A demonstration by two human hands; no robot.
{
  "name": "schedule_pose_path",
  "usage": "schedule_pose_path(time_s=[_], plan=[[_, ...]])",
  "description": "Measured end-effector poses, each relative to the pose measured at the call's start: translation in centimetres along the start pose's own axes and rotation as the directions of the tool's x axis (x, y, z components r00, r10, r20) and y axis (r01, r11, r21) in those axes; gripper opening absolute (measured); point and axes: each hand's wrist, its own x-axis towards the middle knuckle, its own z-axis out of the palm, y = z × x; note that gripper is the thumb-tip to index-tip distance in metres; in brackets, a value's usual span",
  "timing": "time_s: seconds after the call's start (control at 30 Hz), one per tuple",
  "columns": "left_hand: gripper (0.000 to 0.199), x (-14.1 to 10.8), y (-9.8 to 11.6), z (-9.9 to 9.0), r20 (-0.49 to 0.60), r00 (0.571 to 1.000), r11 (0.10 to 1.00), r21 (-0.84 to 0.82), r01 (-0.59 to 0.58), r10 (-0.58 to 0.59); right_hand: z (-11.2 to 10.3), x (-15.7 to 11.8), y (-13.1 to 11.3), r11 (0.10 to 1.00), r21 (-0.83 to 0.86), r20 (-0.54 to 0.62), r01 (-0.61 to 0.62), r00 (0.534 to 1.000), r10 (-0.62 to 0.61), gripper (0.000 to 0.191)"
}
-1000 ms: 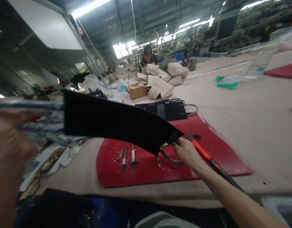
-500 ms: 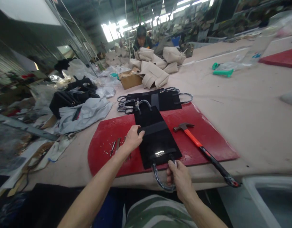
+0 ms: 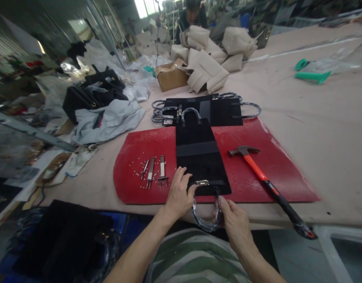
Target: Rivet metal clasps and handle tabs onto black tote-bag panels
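Note:
A long black bag panel point(image 3: 198, 157) lies on the red board point(image 3: 266, 157), with a plastic-wrapped handle point(image 3: 207, 227) at its near end and a metal plate point(image 3: 202, 182) just above. My left hand point(image 3: 181, 192) rests at the panel's lower left corner, thumb near the handle's left base, fingers apart. My right hand point(image 3: 234, 216) pinches the right side of the handle. Left of the panel are metal punch tools point(image 3: 162, 171) and small scattered bits. A claw hammer point(image 3: 257, 169) with an orange and black grip lies on the right.
More black panels with wrapped handles point(image 3: 228, 112) lie behind. Farther back are a cardboard box point(image 3: 172, 78), beige pieces point(image 3: 209, 70) and a person. Grey cloth point(image 3: 110, 122) and black bags point(image 3: 83, 98) are on the left, green tools point(image 3: 313, 76) at the right. Below left sits a black stack point(image 3: 60, 239).
My left hand has moved from the panel's left middle down to its near corner. My right hand stays at the handle. The view has tilted down and shifted left.

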Motion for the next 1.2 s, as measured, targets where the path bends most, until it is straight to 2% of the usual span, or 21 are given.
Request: schedule_pose_path(time_s=[0.1,0.17,0.2,0.23,0.3,0.33,0.37,0.4,0.47,0.5,0.53,0.6,0.67,0.73,0.83,0.9,0.97,1.03,1.1,1.2], plan=[[0.035,0.3,0.1,0.5,0.000,1.000,1.000,-0.007,-0.011,0.011,-0.7,0.1,0.0,0.998,-0.058,0.018,-0.019,1.000,0.020,0.064],[0.035,0.1,0.3,0.8,0.000,1.000,1.000,-0.004,-0.016,0.016,-1.4,-0.1,-0.1,0.989,-0.145,0.008,0.026,1.000,-0.025,0.063],[0.035,0.0,0.4,0.8,-0.005,1.000,1.000,0.002,-0.014,0.014,-1.7,-0.2,-0.3,0.968,-0.240,0.009,0.071,0.997,-0.071,0.061],[0.035,-0.1,0.5,0.9,-0.010,1.000,1.000,0.009,-0.011,0.011,-2.1,-0.4,-0.5,0.919,-0.375,0.017,0.123,0.992,-0.126,0.058],[0.036,-0.3,0.7,0.9,-0.019,1.000,1.000,0.018,-0.008,0.009,-2.7,-0.5,-1.4,0.704,-0.676,0.039,0.217,0.965,-0.260,0.051],[0.036,-0.3,0.8,0.8,-0.021,1.000,1.000,0.021,-0.008,0.008,-3.0,-0.4,-1.9,0.569,-0.781,0.054,0.259,0.935,-0.352,0.047],[0.036,-0.3,0.9,0.8,-0.021,1.000,1.000,0.025,-0.006,0.007,-3.2,-0.1,-2.5,0.450,-0.840,0.075,0.304,0.885,-0.459,0.044],[0.037,-0.2,1.0,0.7,-0.021,1.000,1.000,0.031,-0.002,0.003,-3.2,0.4,-3.0,0.361,-0.860,0.105,0.361,0.816,-0.568,0.041],[0.038,-0.1,1.1,0.7,-0.024,1.000,0.999,0.042,0.005,-0.004,-3.0,1.8,-4.0,0.243,-0.824,0.182,0.513,0.644,-0.743,0.038],[0.039,0.0,1.2,0.7,-0.026,1.000,0.999,0.043,0.006,-0.005,-2.7,2.7,-4.2,0.189,-0.790,0.233,0.583,0.571,-0.787,0.039],[0.040,0.0,1.2,0.8,-0.025,1.000,0.999,0.039,0.006,-0.005,-2.3,3.6,-4.4,0.135,-0.761,0.290,0.634,0.519,-0.804,0.041],[0.039,0.0,1.2,0.8,-0.018,1.000,1.000,0.013,0.009,-0.009,-1.4,5.2,-4.2,0.040,-0.734,0.396,0.677,0.476,-0.785,0.048],[0.035,0.0,0.9,0.4,-0.024,0.999,0.999,-0.047,0.022,-0.023,-0.8,6.3,-3.6,-0.024,-0.737,0.456,0.676,0.470,-0.755,0.051],[0.028,0.0,0.3,-0.6,-0.071,0.996,0.992,-0.122,0.044,-0.053,-0.7,6.8,-3.0,-0.048,-0.745,0.473,0.665,0.475,-0.742,0.052],[0.019,0.4,-1.8,-3.8,-0.187,0.971,0.984,-0.125,0.129,-0.151,-0.8,7.0,-2.5,-0.038,-0.747,0.471,0.664,0.489,-0.734,0.054],[0.016,1.0,-3.6,-6.7,-0.225,0.939,0.965,-0.034,0.259,-0.260,-0.9,6.9,-2.5,-0.025,-0.750,0.468,0.661,0.504,-0.726,0.055],[0.016,1.8,-5.4,-9.4,-0.184,0.902,0.908,0.086,0.410,-0.390,-0.9,6.8,-2.6,-0.016,-0.757,0.462,0.653,0.518,-0.720,0.054],[0.016,2.7,-6.7,-11.4,-0.081,0.863,0.836,0.218,0.504,-0.499,-0.8,6.7,-2.7,-0.012,-0.763,0.459,0.646,0.529,-0.714,0.054],[0.017,3.6,-7.6,-12.4,0.029,0.822,0.779,0.340,0.527,-0.569,-0.7,6.6,-2.8,-0.005,-0.765,0.458,0.645,0.537,-0.708,0.054],[0.026,4.7,-8.2,-12.4,0.132,0.759,0.714,0.470,0.519,-0.638,-0.7,6.3,-2.9,0.022,-0.764,0.455,0.645,0.563,-0.690,0.055]])
